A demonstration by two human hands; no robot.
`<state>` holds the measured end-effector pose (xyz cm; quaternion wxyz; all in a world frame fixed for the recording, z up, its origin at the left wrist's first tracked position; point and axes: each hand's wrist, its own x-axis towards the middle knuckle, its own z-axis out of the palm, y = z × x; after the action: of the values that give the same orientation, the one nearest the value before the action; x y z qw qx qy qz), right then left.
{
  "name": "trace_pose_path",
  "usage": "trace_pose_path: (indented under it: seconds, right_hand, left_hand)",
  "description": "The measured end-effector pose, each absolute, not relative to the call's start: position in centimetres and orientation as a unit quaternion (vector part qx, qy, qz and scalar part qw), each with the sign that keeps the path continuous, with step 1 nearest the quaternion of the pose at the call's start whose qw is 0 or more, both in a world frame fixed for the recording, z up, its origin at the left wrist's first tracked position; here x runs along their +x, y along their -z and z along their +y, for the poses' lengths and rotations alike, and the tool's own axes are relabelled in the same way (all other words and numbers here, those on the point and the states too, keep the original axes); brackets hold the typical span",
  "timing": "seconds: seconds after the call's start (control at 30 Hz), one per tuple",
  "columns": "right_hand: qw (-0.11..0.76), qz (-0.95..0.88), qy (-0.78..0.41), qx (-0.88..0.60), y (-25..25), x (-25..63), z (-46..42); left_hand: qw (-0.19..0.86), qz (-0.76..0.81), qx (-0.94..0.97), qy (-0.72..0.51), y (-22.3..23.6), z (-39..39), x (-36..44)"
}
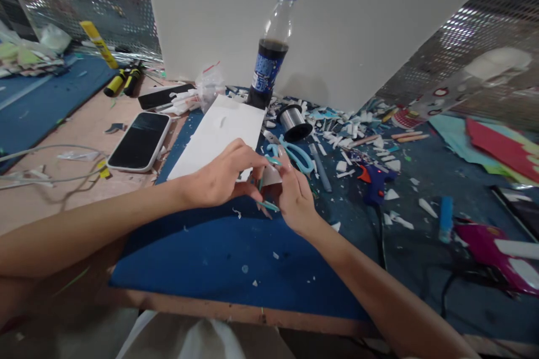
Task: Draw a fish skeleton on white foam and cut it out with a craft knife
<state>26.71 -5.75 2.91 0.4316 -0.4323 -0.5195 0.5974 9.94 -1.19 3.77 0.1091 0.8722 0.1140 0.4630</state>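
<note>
Both my hands meet above the blue mat (pixel 236 252), around a small white piece (pixel 273 174) partly hidden by fingers. My left hand (pixel 227 173) is curled, its index finger and thumb closed about the piece. Teal tips at its fingers look like long nails. My right hand (pixel 297 193) pinches the piece from the other side. Just behind the hands lie light blue-handled scissors (pixel 301 158), partly covered by my right fingers. A white sheet (pixel 221 129) lies beyond my left hand.
A cola bottle (pixel 268 59) and a wire spool (pixel 293 122) stand behind, among white scraps (pixel 337 137). A phone (pixel 140 142) lies left. To the right are a blue glue gun (pixel 376 182) with a cord, a magenta tool (pixel 490 249) and coloured paper (pixel 501 146).
</note>
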Motion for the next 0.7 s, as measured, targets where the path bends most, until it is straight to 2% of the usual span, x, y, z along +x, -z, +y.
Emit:
trace_pose_path:
  seconds: [0.17, 0.27, 0.47, 0.7]
  right_hand:
    - [0.442, -0.569, -0.563, -0.404, -3.1, 26.9, -5.7]
    - [0.444, -0.562, -0.567, -0.407, -3.5, 26.7, -5.9]
    - [0.465, -0.524, -0.563, -0.438, -3.3, 26.4, -6.1]
    - [0.517, -0.469, -0.622, -0.354, -2.7, 25.6, -5.8]
  left_hand:
    - [0.051, 0.195, 0.801, -0.564, -4.1, -1.4, 9.7]
    - [0.037, 0.207, 0.785, -0.583, -4.3, -1.5, 9.6]
    - [0.090, 0.229, 0.808, -0.535, -4.4, -1.7, 9.9]
    - [0.150, 0.195, 0.816, -0.523, -3.5, -1.3, 9.9]
